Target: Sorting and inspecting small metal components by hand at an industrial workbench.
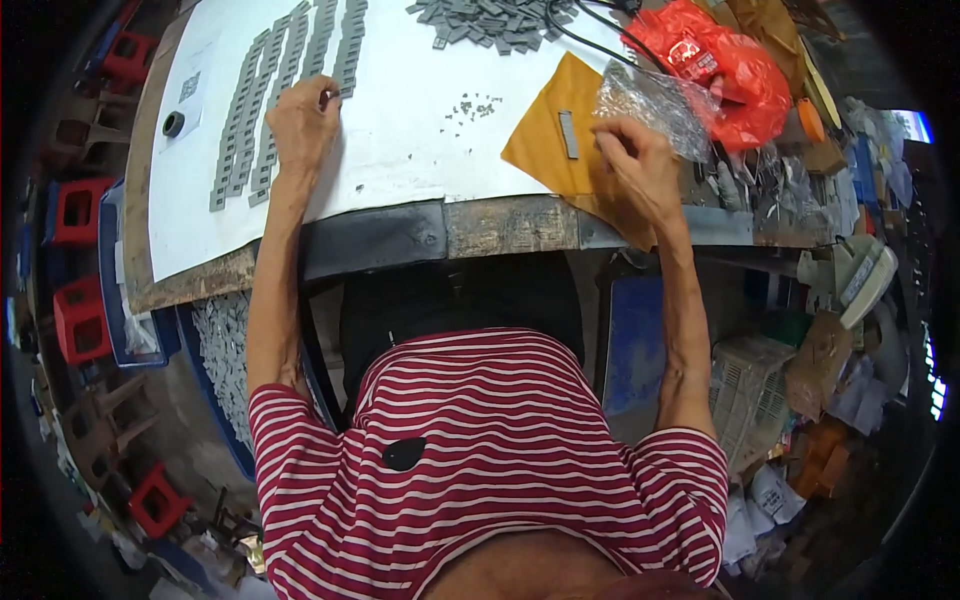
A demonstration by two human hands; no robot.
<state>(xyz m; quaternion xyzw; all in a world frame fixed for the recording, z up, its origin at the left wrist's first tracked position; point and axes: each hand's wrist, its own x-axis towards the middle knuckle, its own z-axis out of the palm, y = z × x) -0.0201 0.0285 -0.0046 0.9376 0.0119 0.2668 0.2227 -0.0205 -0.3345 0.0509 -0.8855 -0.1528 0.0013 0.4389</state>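
Note:
My left hand [303, 128] is over the rows of small grey rectangular pieces [240, 125] on the white-covered tabletop [400, 150]. Its fingers are curled into a pinch, and whatever lies between them is hidden. Just right of a narrow grey ridged strip [568, 135], my right hand [642, 168] hovers above a mustard-yellow sheet [540, 140]. Thumb and fingers are bent toward each other there; I cannot make out anything between them. Tiny grey bits [470, 110] are scattered between my two hands. A heap of the grey rectangular pieces [490, 20] sits farther back.
A red plastic bag [745, 85], clear plastic wrap [650, 105] and a black cable [575, 35] crowd the right side. A black tape roll [173, 124] lies at far left. Below the table edge [510, 222] stands a bin of grey pieces [222, 350]. Red stools [82, 318] are at left.

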